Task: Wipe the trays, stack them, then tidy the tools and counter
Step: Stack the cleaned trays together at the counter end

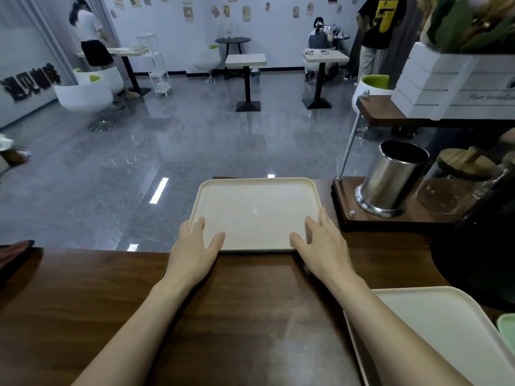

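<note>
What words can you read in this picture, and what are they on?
"Plant Smile Gro…": on the white crate, slightly blurred and cut off at the picture's edge.
Big black characters on the left wall: too blurred to read.
Yellow print on the black T-shirt: unreadable.
Papers on the back wall: too small.

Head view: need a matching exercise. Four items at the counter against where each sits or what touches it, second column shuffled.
Column 1
1. far tray
2. near tray
3. steel canister
4. white crate

Column 2
A. on the upper wooden shelf, holding plants
B. at the lower right of the counter, no hand on it
C. on the wooden base, beside the glass jar
D. left hand and right hand rest on its near corners

Pairs: 1-D, 2-B, 3-C, 4-A
</note>
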